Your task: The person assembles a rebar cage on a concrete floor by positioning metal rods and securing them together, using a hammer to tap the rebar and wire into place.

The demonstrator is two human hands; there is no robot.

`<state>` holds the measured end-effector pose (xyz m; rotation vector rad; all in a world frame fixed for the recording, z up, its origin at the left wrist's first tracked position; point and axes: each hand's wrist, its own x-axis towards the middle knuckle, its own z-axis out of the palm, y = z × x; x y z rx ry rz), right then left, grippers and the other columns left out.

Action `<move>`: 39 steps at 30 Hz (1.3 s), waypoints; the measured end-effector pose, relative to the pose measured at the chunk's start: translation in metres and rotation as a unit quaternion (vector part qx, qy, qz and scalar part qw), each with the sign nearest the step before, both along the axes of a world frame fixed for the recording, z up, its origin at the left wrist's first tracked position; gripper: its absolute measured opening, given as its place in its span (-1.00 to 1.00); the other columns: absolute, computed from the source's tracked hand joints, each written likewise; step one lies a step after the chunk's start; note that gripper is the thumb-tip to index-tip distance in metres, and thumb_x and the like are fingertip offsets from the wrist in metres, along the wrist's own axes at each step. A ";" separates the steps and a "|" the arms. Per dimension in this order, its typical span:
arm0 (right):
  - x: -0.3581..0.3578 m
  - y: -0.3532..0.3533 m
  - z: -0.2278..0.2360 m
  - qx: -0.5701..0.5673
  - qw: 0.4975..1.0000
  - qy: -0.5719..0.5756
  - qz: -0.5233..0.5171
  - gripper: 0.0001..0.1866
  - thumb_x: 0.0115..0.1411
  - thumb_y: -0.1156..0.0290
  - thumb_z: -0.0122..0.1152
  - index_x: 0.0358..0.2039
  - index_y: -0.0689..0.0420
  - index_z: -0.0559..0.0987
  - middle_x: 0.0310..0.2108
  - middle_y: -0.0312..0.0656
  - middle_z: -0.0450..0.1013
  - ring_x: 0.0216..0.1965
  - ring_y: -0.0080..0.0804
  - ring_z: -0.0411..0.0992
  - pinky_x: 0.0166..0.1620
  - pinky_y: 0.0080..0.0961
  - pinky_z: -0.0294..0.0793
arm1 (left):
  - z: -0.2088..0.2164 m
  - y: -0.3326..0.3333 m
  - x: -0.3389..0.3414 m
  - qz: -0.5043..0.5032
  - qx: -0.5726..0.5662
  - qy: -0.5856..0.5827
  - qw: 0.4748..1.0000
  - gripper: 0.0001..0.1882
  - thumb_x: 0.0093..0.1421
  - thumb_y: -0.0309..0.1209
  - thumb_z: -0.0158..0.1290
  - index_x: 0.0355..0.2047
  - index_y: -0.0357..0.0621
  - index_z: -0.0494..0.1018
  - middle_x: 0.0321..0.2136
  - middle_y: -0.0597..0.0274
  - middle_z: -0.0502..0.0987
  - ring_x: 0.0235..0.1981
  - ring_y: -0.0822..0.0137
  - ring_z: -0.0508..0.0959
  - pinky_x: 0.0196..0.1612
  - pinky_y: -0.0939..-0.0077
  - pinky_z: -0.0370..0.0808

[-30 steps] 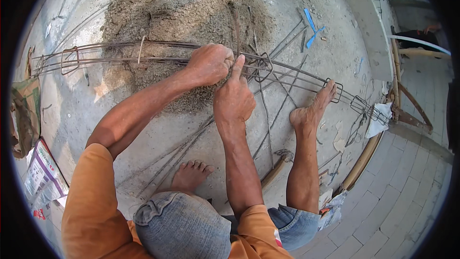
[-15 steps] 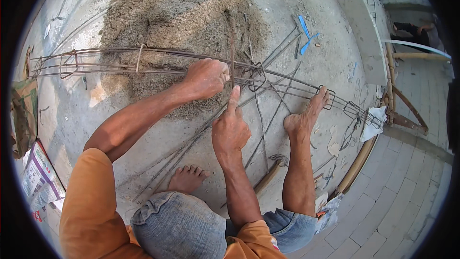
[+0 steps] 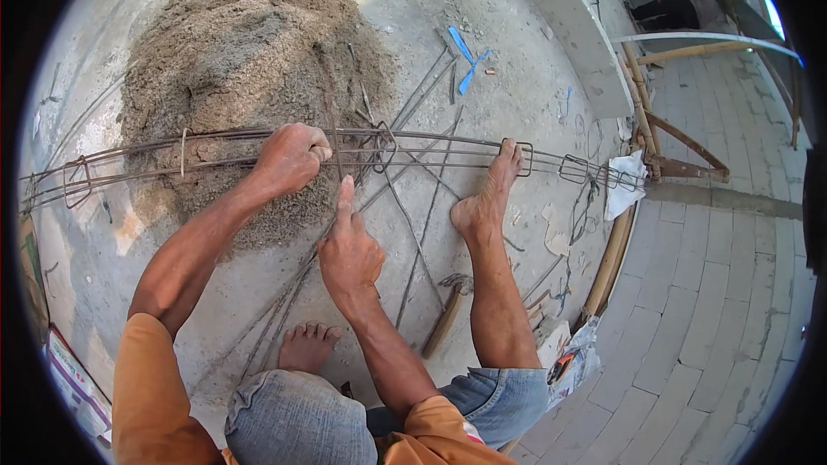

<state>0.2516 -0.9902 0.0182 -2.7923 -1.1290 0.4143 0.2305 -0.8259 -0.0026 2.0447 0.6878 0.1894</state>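
Observation:
A long, narrow rebar cage (image 3: 439, 149) of thin steel bars and square stirrups lies across the view. My left hand (image 3: 291, 159) is closed round its bars near the middle. Close by, a rusty steel rod (image 3: 330, 108) crosses the cage and stretches toward the heap of sand. My right hand (image 3: 351, 258) is below the cage, its index finger stretched along the line of the rod and its other fingers curled. The rod runs in under that finger; the grip in the palm is hidden. My bare right foot (image 3: 491, 185) rests against the cage by a stirrup (image 3: 525, 159).
Behind the cage rises a sand heap (image 3: 233, 60). Loose steel bars (image 3: 422, 241) criss-cross the concrete floor. A hammer (image 3: 448, 314) lies between my legs. Blue strips (image 3: 468, 60) lie farther off. Bamboo poles (image 3: 610, 267) edge the block-paved area, where another person (image 3: 672, 13) is partly visible.
The view has swung to the right, so everything sits farther left in it. Both hands keep nearly the same place on the cage and rod.

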 end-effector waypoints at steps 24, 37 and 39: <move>0.029 0.030 0.000 0.091 0.989 -0.118 0.028 -0.14 -0.06 0.45 0.22 0.31 0.10 0.14 -0.48 -0.08 0.43 -0.63 -0.23 0.47 -0.65 -0.25 0.40 | 0.009 0.000 0.020 -0.017 0.004 0.039 0.999 -0.85 0.00 -0.44 0.00 -0.53 -0.18 0.56 -0.54 -0.10 0.54 -0.43 -0.10 0.56 -0.37 0.06 0.45; -0.007 0.009 0.004 -0.008 0.999 -0.023 -0.030 -0.20 0.02 0.47 0.18 0.30 0.06 0.13 -0.44 -0.06 0.46 -0.55 -0.05 0.48 -0.50 -0.16 0.42 | -0.003 -0.007 -0.002 0.002 0.004 0.028 1.000 -0.85 0.07 -0.39 0.05 -0.47 -0.17 0.57 -0.52 0.00 0.57 -0.41 -0.04 0.57 -0.35 0.10 0.44; 0.017 0.043 -0.003 0.047 0.993 -0.108 -0.001 -0.14 0.00 0.44 0.22 0.32 0.04 0.08 -0.47 -0.10 0.42 -0.58 -0.12 0.48 -0.54 -0.20 0.44 | 0.011 -0.005 0.005 -0.024 0.019 0.073 0.997 -0.85 0.08 -0.37 0.06 -0.47 -0.16 0.57 -0.50 0.00 0.57 -0.39 -0.03 0.57 -0.34 0.11 0.44</move>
